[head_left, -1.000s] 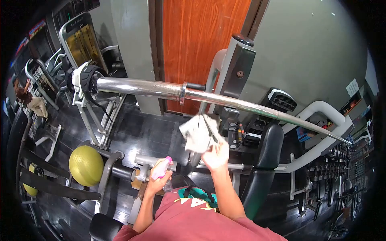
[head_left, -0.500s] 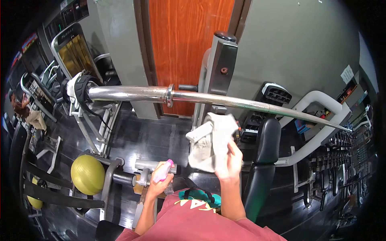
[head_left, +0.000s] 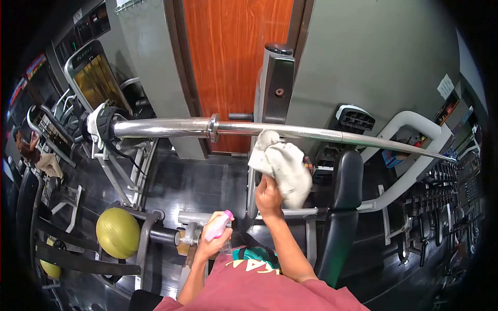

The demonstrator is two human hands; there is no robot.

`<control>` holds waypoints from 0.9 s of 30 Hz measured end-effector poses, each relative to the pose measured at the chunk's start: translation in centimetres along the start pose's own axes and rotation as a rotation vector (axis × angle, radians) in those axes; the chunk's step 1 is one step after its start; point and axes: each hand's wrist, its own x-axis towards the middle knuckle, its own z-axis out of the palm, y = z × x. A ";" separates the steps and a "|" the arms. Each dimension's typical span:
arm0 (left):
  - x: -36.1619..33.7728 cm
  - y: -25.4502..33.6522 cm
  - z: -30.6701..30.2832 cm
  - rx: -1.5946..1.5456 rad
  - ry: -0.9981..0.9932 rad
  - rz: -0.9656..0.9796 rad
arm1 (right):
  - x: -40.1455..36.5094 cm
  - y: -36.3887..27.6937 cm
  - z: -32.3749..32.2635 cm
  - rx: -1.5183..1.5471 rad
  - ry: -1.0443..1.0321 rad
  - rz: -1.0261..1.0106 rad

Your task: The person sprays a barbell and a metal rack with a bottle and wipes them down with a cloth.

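Note:
My left hand (head_left: 209, 245) is wrapped round a spray bottle with a pink head (head_left: 218, 226), held low in front of my shirt. Its clear body is mostly hidden by my fingers. In my right hand (head_left: 268, 199) I grip a bunched off-white cloth (head_left: 285, 168), which hangs loosely over to the right of my fingers. The cloth's top end overlaps the lower edge of a long steel barbell (head_left: 290, 130). That bar runs level across the view, with its thick sleeve (head_left: 163, 127) at the left.
A black padded bench (head_left: 346, 181) stands close on my right, beside a rack upright (head_left: 278, 88). A yellow-green exercise ball (head_left: 118, 233) rests at the left. Dumbbell racks (head_left: 438, 199) line the right side. A person (head_left: 39, 155) sits at far left.
My right hand has moved left and up, bringing the cloth to the barbell; the cloth has turned and bunched. My left hand with the spray bottle has shifted slightly right.

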 end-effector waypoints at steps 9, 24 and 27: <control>0.0 1.7 0.1 -0.243 -0.054 0.015 | 0.8 2.9 -6.0 0.322 0.307 -0.001; 1.0 1.9 1.2 -0.142 -0.179 0.025 | 17.9 0.4 -8.6 -0.357 -0.389 -0.068; 0.8 2.0 1.0 -0.130 -0.199 0.025 | 19.1 0.6 -8.5 -0.380 -0.478 0.051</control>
